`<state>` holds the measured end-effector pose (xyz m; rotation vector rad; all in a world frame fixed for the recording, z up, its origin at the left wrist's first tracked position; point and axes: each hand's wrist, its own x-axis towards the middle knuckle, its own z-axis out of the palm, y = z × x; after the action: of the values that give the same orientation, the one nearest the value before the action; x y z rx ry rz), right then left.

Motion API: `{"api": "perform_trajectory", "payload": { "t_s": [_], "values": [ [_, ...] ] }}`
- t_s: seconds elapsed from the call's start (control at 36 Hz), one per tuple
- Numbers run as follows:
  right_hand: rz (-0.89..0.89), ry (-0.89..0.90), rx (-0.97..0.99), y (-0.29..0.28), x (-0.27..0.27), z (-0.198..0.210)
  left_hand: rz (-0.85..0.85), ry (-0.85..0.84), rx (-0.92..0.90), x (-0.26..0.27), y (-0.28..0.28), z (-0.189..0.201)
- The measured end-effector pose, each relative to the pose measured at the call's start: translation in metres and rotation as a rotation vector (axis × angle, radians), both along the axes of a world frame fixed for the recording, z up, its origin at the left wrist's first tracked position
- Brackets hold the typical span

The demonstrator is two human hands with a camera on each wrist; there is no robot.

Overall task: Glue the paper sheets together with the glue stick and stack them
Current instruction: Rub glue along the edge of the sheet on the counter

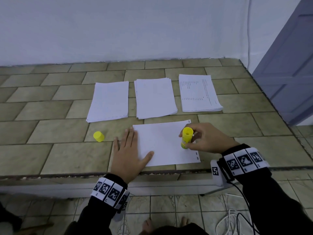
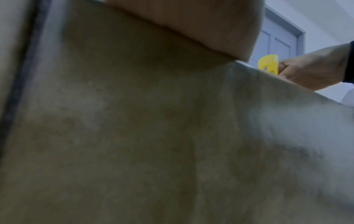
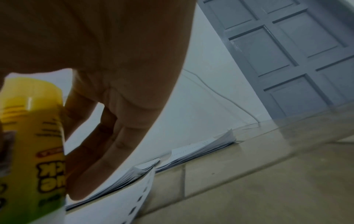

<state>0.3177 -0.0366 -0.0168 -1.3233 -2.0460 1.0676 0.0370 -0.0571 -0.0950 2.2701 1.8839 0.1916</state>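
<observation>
A single white paper sheet (image 1: 166, 143) lies near the tiled table's front edge. My left hand (image 1: 128, 148) lies flat with straight fingers on its left edge, pressing it down. My right hand (image 1: 201, 138) grips a yellow glue stick (image 1: 186, 137), held upside down with its tip on the sheet's right part. In the right wrist view the glue stick (image 3: 36, 151) fills the left side, fingers (image 3: 103, 144) curled round it. The left wrist view catches the glue stick (image 2: 268, 64) far off in my right hand (image 2: 310, 68). The yellow cap (image 1: 98, 136) lies on the table, left of the sheet.
Three paper stacks lie in a row behind the sheet: left stack (image 1: 109, 100), middle stack (image 1: 155, 97), and a printed right stack (image 1: 199, 93). A white wall rises behind the table (image 1: 50, 99). A grey door (image 1: 291, 65) stands at the right. White cables (image 1: 228, 223) lie on the floor.
</observation>
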Motion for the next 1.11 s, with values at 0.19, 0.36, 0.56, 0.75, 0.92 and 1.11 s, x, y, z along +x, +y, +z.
{"api": "perform_trajectory", "payload": {
  "t_s": [0.19, 0.36, 0.56, 0.75, 0.92, 1.11],
  "values": [
    [-0.098, -0.032, 0.059, 0.03, 0.001, 0.001, -0.003, 0.023, -0.014, -0.001, 0.001, -0.001],
    [-0.164, -0.071, 0.071, 0.049, 0.002, 0.0, -0.004, 0.009, -0.023, -0.001, 0.0, 0.0],
    [-0.221, -0.084, 0.063, 0.047, -0.001, 0.004, -0.008, 0.051, -0.029, 0.0, 0.001, 0.001],
    [-0.261, -0.505, 0.27, 0.036, 0.014, 0.015, -0.014, 0.056, -0.01, -0.001, 0.001, -0.002],
    [-0.224, -0.921, 0.235, 0.034, 0.024, 0.017, -0.018, 0.07, -0.005, -0.001, 0.001, -0.003],
    [-0.278, -0.782, 0.064, 0.025, 0.026, 0.016, -0.024, 0.075, 0.007, -0.002, 0.001, -0.003]
  ]
}}
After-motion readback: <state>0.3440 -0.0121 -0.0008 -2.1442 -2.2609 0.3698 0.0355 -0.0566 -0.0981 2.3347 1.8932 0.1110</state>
